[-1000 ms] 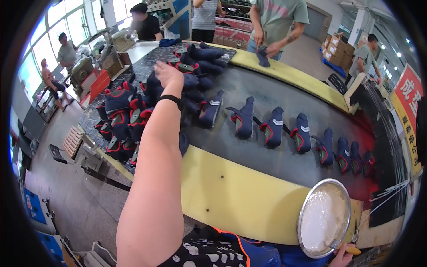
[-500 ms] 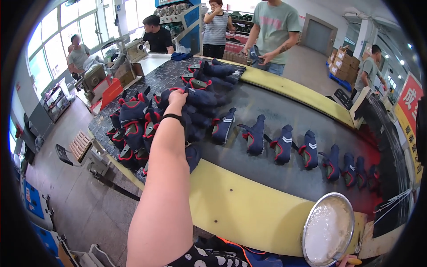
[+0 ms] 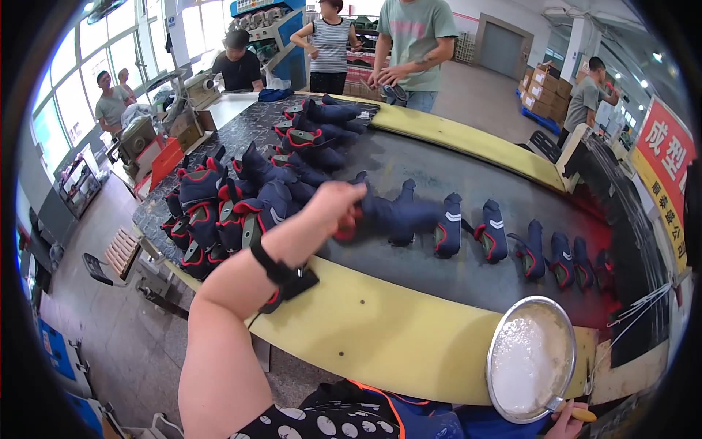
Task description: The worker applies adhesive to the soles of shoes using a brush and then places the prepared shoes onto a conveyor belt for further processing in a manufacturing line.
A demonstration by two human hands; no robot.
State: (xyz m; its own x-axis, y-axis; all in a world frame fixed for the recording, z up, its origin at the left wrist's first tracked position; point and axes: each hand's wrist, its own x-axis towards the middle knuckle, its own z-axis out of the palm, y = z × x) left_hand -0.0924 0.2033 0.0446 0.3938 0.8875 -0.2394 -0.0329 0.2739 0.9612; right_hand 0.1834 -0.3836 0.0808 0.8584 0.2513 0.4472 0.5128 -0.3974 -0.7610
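A heap of navy shoe uppers (image 3: 241, 197) with red trim crowds the far left end of the dark worktop (image 3: 468, 278), and more uppers stand in a spaced row (image 3: 541, 252) running toward its right end, so the surface around the left hand (image 3: 338, 207) is closely hemmed in. That hand closes its fingers around a navy upper (image 3: 398, 214) near the middle of the worktop, just inside the yellow near edge (image 3: 380, 333), which looks smooth and speckled; the uppers look soft and fabric-like. A black band (image 3: 284, 276) wraps the wrist. At the near right corner, the right hand (image 3: 567, 426) grips the handle of a round metal pan (image 3: 530, 358) of white paste. Half a second ago the left hand reached farther, over the heap; it has since drawn back to this upper.
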